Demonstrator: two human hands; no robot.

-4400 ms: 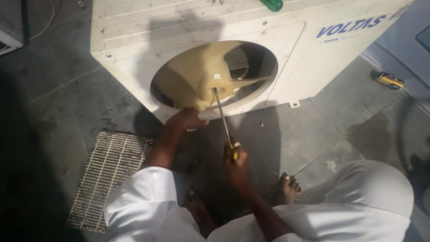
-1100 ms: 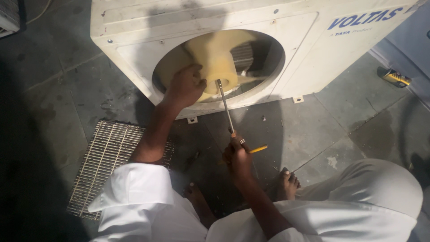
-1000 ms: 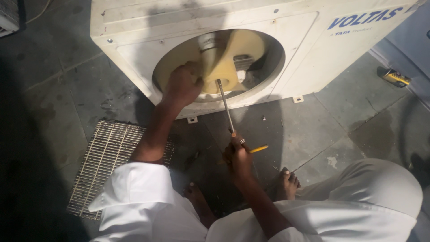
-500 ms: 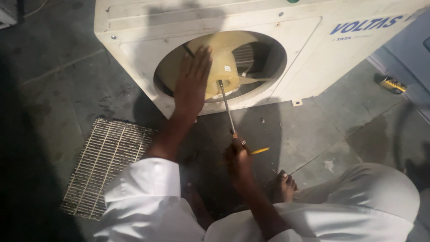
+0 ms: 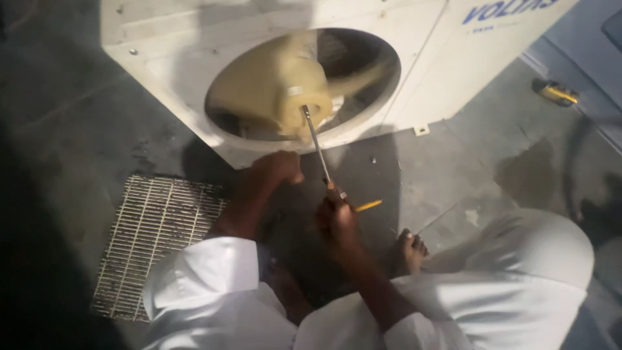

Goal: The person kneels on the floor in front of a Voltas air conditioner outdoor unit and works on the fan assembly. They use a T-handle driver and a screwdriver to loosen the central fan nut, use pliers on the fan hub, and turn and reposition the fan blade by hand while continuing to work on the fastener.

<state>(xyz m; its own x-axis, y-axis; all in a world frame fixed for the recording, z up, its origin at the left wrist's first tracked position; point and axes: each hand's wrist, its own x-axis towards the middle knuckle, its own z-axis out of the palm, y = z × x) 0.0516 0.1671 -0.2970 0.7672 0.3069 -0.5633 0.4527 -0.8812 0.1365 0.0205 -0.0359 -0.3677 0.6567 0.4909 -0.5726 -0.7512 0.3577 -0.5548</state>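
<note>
Right hand [image 5: 337, 217] is clamped around the handle of a long screwdriver [image 5: 317, 146] — shaft runs up and slightly left, tip sitting at the pale hub [image 5: 311, 107] in the middle of the fan. A thin yellow bit [image 5: 368, 205] pokes out to the right just beside that fist; can't tell what it belongs to.

Left hand [image 5: 277, 170] is curled into a loose fist just below the round opening of the white outdoor AC unit [image 5: 414, 58], holding nothing visible, near the casing's lower rim but can't tell if it touches.

Yellowish fan blades [image 5: 265, 84] are smeared with blur inside the opening. Unit stands on a grey concrete floor [image 5: 466, 162].

Metal grille [image 5: 152, 233] lies flat on the floor left of the left arm. Bare foot [image 5: 408, 249] beside the white-clad knee. Small yellow-and-black tool [image 5: 554, 92] lies well apart, far right — too small to identify.
</note>
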